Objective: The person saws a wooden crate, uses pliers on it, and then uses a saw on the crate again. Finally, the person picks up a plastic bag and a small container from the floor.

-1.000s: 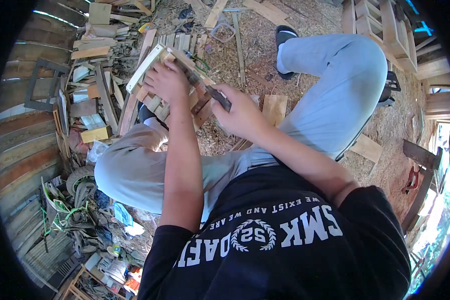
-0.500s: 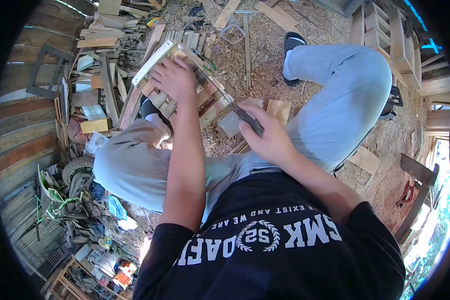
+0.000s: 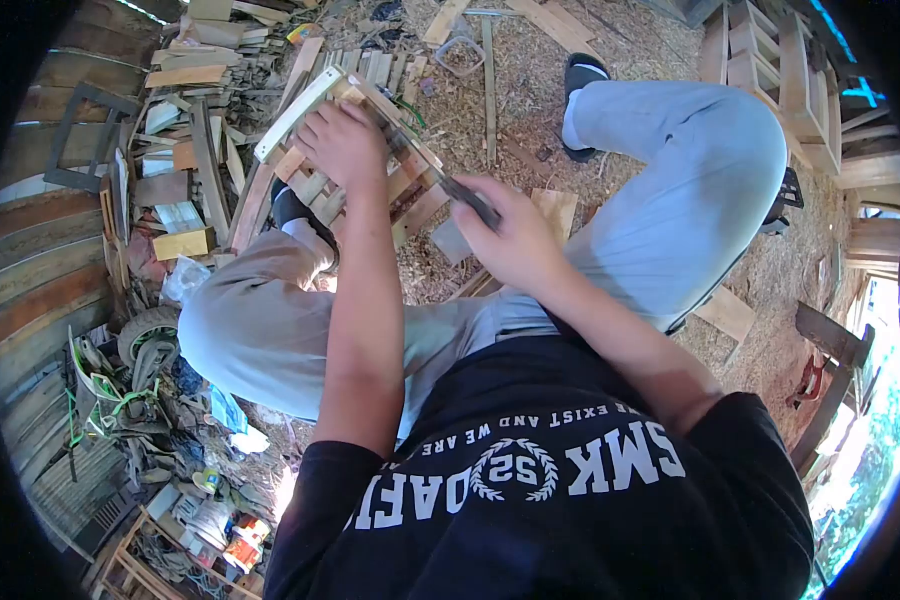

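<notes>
Left hand: the left hand [image 3: 342,142] lies on top of the wooden frame [image 3: 355,150], fingers curled and pressed down over its slats, holding it steady
Right hand: the right hand [image 3: 510,240] is closed in a fist around the dark handle of a hand saw [image 3: 448,183]; the fingers are wrapped tight together, thumb on the upper side
Saw: the blade runs from the right fingers up and to the left, toward the left fingers, and its far end meets the frame just beside the left hand; the teeth are too small to see, so it is probably a saw but I cannot be sure
Wooden frame: made of pale slats with one long light bar on its far edge; it sits under the left palm, above the left knee [image 3: 260,320], tilted
Small board: a flat pale board [image 3: 553,212] lies on the ground just behind the right fingers
Grey piece: a small grey square piece [image 3: 451,241] rests below the saw, near the right thumb
Ground: sawdust and shavings [image 3: 530,110] cover the floor beyond both hands
Scrap pile: loose planks and offcuts [image 3: 185,150] lie to the left of the left fingers
Legs: light trousers; the right leg [image 3: 690,190] bends out past the right hand, dark shoe [image 3: 578,75] on the sawdust
Shelves: wooden racks [image 3: 770,60] stand far off, beyond the right hand
</notes>
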Available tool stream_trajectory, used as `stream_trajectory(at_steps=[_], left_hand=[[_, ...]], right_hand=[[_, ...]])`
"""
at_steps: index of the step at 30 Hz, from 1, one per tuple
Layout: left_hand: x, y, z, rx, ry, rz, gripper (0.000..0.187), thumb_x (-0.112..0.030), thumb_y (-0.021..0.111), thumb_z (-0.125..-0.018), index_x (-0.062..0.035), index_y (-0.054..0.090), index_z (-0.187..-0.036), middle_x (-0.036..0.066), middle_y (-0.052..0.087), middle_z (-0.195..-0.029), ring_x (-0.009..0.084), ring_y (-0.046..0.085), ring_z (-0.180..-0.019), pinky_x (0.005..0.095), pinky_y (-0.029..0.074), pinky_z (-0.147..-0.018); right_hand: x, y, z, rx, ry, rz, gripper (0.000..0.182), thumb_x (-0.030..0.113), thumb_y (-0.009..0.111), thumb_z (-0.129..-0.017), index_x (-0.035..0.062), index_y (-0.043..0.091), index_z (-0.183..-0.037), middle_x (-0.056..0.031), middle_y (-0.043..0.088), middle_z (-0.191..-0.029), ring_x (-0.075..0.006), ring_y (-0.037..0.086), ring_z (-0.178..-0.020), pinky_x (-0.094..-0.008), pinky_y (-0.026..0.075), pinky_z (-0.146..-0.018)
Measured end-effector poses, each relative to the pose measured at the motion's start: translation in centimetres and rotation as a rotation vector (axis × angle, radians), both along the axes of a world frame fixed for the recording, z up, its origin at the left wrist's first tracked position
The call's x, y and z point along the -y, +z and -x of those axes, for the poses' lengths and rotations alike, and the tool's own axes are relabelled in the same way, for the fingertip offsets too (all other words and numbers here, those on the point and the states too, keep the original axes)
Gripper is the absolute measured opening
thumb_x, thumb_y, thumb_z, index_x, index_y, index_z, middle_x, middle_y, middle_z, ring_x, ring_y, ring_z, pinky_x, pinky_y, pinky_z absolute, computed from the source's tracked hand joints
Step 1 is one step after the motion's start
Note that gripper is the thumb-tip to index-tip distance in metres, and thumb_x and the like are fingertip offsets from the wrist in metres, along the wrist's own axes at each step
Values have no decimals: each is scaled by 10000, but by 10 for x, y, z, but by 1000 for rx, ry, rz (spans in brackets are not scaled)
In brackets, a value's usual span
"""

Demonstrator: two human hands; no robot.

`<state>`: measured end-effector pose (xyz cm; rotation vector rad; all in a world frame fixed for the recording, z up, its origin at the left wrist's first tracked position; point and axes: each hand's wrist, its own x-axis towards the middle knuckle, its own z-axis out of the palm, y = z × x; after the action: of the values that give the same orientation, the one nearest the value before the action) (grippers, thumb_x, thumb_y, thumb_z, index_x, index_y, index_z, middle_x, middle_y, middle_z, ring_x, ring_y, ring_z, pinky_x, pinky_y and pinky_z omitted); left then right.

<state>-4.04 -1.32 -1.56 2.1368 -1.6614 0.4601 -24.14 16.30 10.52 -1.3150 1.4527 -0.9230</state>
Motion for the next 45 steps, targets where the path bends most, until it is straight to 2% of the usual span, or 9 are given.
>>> stream_trajectory(at_steps=[5,8,12,15,19,21,27,35,45], left_hand=[[3,-1,-6,24,7,33,364,-365,561,-1087,-43,728,-1112,199,708,-1142,418,645,-1122,579,424,-1142],[6,-5,0,22,20,50,375,-375,553,-1088,-45,731,-1103,203,708,-1134,422,637,-1145,575,422,-1136],[5,-3,-2,7,14,44,367,-373,560,-1085,-48,730,-1088,206,707,-1123,425,633,-1133,573,431,-1105],[2,-3,-4,16,-5,77,345,-359,576,-1080,-50,727,-1076,202,704,-1101,420,638,-1090,570,438,-1096],[7,0,-2,17,5,56,329,-349,587,-1078,-52,726,-1067,200,702,-1090,421,643,-1072,569,442,-1105],[2,-2,2,-26,26,0,343,-360,577,-1070,-40,699,-1088,195,673,-1137,401,633,-1190,601,362,-1249],[1,2,-1,-54,18,-15,343,-359,568,-1081,-43,697,-1105,194,668,-1157,404,630,-1183,611,372,-1227],[1,0,-4,-27,23,43,347,-353,576,-1082,-43,723,-1133,198,691,-1124,413,640,-1131,559,407,-1154],[2,5,-3,-95,27,26,348,-360,575,-1080,-46,705,-1153,209,677,-1173,425,622,-1195,601,372,-1217]], right_hand=[[2,29,-4,-81,55,-81,384,218,693,-1043,4,705,-1361,-197,782,-950,-260,758,-801,-385,593,-771],[-33,12,16,23,-32,66,368,217,699,-1037,16,709,-1346,-209,776,-927,-275,758,-780,-397,586,-743],[3,7,0,-2,-5,88,368,211,697,-1035,29,711,-1355,-201,786,-950,-272,776,-818,-394,594,-763],[26,11,-10,-8,16,-129,369,205,696,-1031,25,709,-1352,-206,788,-996,-294,789,-892,-404,603,-819],[-28,-3,12,-43,1,133,369,210,699,-1027,22,707,-1345,-198,776,-939,-305,782,-845,-419,596,-777],[-29,-4,12,6,-27,148,366,215,702,-1027,24,706,-1338,-200,768,-917,-310,777,-824,-426,591,-758],[2,1,-7,-59,4,30,350,216,732,-1021,36,710,-1320,-169,761,-882,-304,785,-827,-421,600,-762],[-46,46,42,29,-43,6,399,138,697,-1077,-42,665,-1432,-156,782,-1264,-186,711,-1208,-344,528,-1069],[-14,33,10,71,-16,-151,460,216,717,-1080,-27,639,-1462,-109,786,-1069,-120,711,-967,-298,561,-880]])
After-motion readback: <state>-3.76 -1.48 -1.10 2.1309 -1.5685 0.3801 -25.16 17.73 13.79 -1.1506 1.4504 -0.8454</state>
